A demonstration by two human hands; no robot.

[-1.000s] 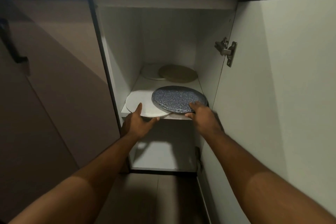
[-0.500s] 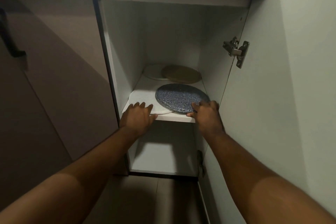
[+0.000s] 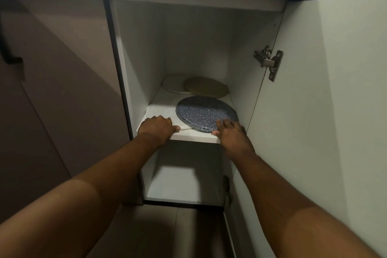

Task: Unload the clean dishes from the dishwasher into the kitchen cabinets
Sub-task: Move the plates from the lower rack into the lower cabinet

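Note:
Inside an open low cabinet, a blue speckled plate (image 3: 205,112) lies on the middle shelf (image 3: 194,138), overlapping a white plate (image 3: 161,110) to its left. My left hand (image 3: 156,129) rests on the white plate's near part, fingers bent on top and thumb along its front rim. My right hand (image 3: 232,134) holds the near rim of the blue plate, with fingers on top and the thumb at the edge. Both plates sit close to the shelf's front edge.
At the back of the same shelf lie a white plate (image 3: 174,84) and a tan plate (image 3: 206,87). The cabinet door (image 3: 324,111) stands open on the right, hinge (image 3: 270,62) exposed. A lower compartment (image 3: 180,182) is below. A brown closed door (image 3: 52,90) is on the left.
Both plates have slid further onto the shelf and now lie flat on it. My left hand has moved from under the white plate's rim to on top of it.

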